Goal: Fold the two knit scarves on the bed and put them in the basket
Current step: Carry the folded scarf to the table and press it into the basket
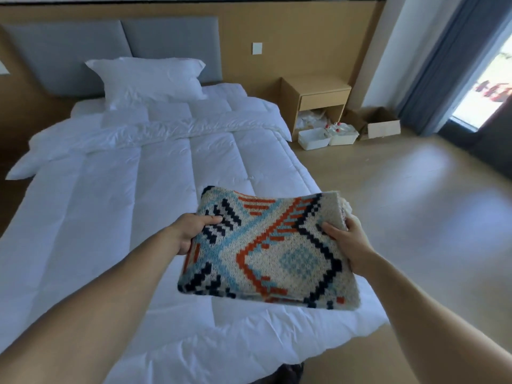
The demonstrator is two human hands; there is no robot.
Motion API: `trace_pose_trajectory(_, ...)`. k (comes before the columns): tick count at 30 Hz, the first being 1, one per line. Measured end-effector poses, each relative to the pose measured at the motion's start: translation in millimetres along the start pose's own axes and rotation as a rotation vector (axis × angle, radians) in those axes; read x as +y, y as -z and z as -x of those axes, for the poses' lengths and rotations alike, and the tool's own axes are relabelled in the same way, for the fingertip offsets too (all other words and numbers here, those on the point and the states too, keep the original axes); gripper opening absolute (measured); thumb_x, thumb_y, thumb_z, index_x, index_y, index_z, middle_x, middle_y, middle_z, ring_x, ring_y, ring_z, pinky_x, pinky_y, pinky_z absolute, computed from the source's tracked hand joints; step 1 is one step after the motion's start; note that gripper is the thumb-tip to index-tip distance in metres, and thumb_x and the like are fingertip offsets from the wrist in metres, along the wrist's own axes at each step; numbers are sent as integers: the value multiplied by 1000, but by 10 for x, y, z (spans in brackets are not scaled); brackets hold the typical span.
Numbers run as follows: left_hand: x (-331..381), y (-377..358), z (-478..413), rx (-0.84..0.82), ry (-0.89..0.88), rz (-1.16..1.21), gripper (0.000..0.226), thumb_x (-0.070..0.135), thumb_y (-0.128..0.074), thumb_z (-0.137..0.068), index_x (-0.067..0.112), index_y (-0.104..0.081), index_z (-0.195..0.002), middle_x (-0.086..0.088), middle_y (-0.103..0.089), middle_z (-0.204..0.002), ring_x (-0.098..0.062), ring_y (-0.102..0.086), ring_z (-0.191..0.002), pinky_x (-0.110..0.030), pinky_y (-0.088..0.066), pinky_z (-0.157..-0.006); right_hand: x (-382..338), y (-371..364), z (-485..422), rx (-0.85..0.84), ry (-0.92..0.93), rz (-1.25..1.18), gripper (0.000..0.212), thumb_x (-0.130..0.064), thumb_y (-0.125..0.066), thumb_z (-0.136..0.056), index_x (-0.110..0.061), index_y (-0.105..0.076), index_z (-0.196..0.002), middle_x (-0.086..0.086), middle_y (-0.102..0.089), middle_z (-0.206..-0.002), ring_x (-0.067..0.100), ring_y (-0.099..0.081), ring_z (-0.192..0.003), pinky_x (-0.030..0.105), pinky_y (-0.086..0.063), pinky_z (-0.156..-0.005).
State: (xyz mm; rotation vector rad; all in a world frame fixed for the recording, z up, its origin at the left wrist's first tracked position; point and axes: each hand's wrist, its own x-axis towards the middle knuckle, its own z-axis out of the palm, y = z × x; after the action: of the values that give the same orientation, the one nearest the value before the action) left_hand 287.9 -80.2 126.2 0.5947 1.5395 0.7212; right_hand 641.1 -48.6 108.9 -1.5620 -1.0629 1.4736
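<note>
A folded knit scarf (273, 252) with an orange, light blue and navy pattern on cream is held flat in the air above the bed's right foot corner. My left hand (191, 231) grips its left edge, thumb on top and fingers underneath. My right hand (350, 245) grips its right edge the same way. The white bed (97, 217) lies below and to the left. No second scarf and no basket show in this view.
A white pillow (149, 81) lies at the grey headboard. A wooden nightstand (318, 98) stands right of the bed, with white bins (327, 137) and a cardboard box (379, 126) on the wooden floor (415, 203). Blue curtains (448, 65) hang at the far right.
</note>
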Motion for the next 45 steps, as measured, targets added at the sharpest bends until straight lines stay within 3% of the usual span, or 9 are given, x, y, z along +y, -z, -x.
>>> trace_pose_trajectory(3, 234, -233, 172, -64, -30, -78, 64, 28, -85, -67, 5, -61, -121, -23, -69, -114, -42, -67, -103, -57, -50, -95, -104, 303, 301, 56, 12, -46, 51, -21, -75, -83, -18, -49, -127, 16, -69, -106, 33, -73, -86, 50, -61, -68)
trace_pose_trajectory(12, 716, -1601, 532, -275, -107, -253, 40, 25, -66, -90, -1, -61, -121, -25, -70, -108, -36, -70, -84, -46, -58, -75, -234, 1588, 1115, 324, 75, -134, 42, -25, -80, -78, -18, -56, -112, 15, -68, -109, 30, -72, -85, 39, -60, -62)
trace_pose_trajectory(19, 757, -3243, 865, -457, -147, -356, 33, 25, -62, -93, 1, -59, -116, -23, -71, -99, -34, -70, -75, -42, -60, -64, 171, 3154, 1706, 540, 87, -161, 91, -59, -94, -35, -27, -59, -113, 9, -61, -123, 32, -70, -96, 48, -61, -71)
trace_pose_trajectory(22, 686, -3976, 1045, -523, -155, -396, 32, 25, -61, -94, 2, -58, -116, -23, -71, -103, -33, -69, -75, -43, -60, -67, 139, 3655, 2155, 622, 101, -195, 89, -51, -94, -43, -20, -57, -118, 10, -64, -118, 31, -72, -91, 46, -61, -69)
trace_pose_trajectory(27, 553, -5011, 1289, -602, -170, -452, 36, 25, -67, -89, 1, -57, -114, -24, -67, -106, -33, -66, -81, -51, -55, -87, 275, 4461, 2657, 725, 91, -227, 41, -25, -83, -76, -14, -59, -108, 16, -71, -103, 32, -73, -84, 47, -61, -70)
trace_pose_trajectory(32, 470, -5810, 1369, -636, -158, -481, 29, 24, -68, -89, 1, -58, -104, -19, -70, -83, -30, -67, -66, -44, -58, -71, 382, 5077, 2863, 796, 74, -250, 29, -24, -81, -79, -24, -56, -95, 11, -70, -97, 31, -72, -83, 42, -60, -69)
trace_pose_trajectory(36, 530, -6321, 1236, -677, -138, -526, 32, 25, -68, -89, 1, -59, -108, -20, -70, -88, -31, -68, -67, -44, -59, -68, 420, 5428, 2812, 840, 58, -284, 26, -21, -79, -81, -25, -55, -92, 11, -70, -95, 31, -71, -84, 41, -60, -69)
trace_pose_trajectory(41, 778, -6986, 903, -740, -141, -575, 38, 24, -70, -87, 0, -56, -113, -18, -72, -85, -30, -69, -65, -43, -60, -63, 399, 5877, 2559, 902, 29, -348, 40, -19, -78, -81, -19, -54, -113, 15, -70, -102, 33, -72, -86, 46, -61, -74)
trace_pose_trajectory(45, 1077, -7513, 662, -799, -139, -598, 28, 22, -67, -90, 1, -54, -103, -13, -71, -70, -26, -68, -54, -36, -58, -54, 259, 6242, 2288, 976, 29, -348, 33, -19, -78, -81, -23, -52, -102, 15, -70, -101, 33, -72, -86, 42, -60, -71)
